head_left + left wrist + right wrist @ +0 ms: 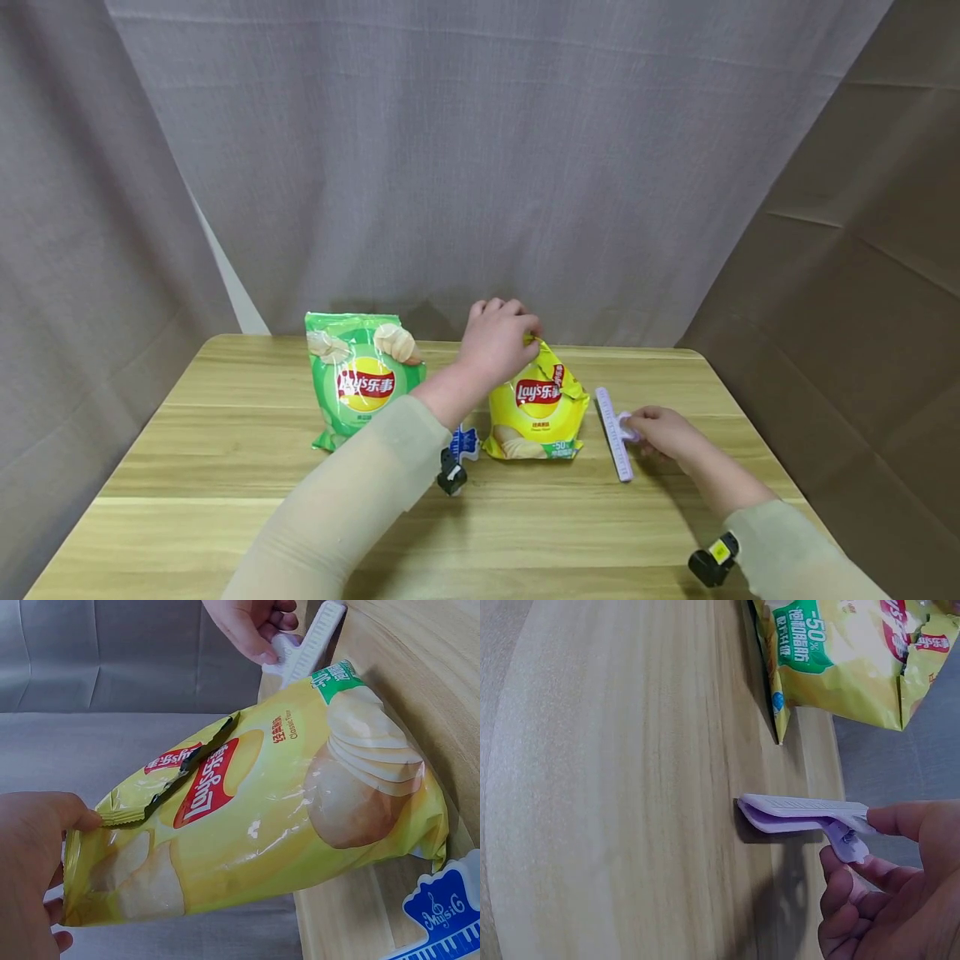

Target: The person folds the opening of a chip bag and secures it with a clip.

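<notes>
My left hand pinches the top edge of a yellow chip bag that stands on the wooden table. In the left wrist view the bag's torn corner flap folds over its front. To the right of the bag, my right hand holds a lilac bag clip by its handle, thumb on one side and fingers on the other. The right wrist view shows this clip from the side, its long jaws close together near the tabletop.
A green chip bag stands at the left, partly behind my left forearm. Between the bags lies a blue and white clip marked "Music", half hidden by the sleeve. Grey curtain hangs behind the wooden table.
</notes>
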`<state>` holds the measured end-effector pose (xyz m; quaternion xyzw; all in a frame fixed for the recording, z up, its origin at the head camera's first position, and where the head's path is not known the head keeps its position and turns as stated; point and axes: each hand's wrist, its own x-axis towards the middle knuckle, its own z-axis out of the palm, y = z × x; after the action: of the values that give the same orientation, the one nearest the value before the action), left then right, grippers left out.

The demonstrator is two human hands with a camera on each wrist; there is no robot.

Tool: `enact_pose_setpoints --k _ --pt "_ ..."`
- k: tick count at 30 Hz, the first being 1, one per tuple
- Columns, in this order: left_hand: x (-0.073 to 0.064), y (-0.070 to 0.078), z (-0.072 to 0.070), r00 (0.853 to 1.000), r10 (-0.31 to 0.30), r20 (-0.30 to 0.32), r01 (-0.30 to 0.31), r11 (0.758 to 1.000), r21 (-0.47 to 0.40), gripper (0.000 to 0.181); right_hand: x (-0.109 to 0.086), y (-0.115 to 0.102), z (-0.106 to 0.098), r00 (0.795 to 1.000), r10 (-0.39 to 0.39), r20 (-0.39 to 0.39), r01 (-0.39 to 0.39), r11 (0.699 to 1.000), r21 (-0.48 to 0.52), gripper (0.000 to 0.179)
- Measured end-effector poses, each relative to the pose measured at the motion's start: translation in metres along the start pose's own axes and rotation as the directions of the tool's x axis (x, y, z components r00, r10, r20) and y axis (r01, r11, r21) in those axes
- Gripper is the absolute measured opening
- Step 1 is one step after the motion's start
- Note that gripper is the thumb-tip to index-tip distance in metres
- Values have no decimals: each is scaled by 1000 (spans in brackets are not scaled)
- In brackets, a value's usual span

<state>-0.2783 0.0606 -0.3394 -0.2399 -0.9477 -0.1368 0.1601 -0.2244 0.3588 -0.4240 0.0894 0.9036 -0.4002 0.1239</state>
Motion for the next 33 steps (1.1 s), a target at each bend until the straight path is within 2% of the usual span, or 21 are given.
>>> enact_pose_setpoints --k 7,15,25,33 --pt "-1 1 0 1000 2 -5 -2 1000 -8 15 -2 -1 -9 999 -42 13 41 999 18 42" --pt "-2 2 -1 1000 -12 1 12 1000 -15 16 -7 -9 -16 997 -49 59 39 988 151 46" --pt "-2 0 -1 1000 -9 -8 9 1000 -8 15 -10 -15 -19 994 -96 51 90 990 106 52" --pt "-1 1 -1 1000 -18 11 18 1000 -12 17 -13 -19 -17 981 -192 1 192 979 68 54"
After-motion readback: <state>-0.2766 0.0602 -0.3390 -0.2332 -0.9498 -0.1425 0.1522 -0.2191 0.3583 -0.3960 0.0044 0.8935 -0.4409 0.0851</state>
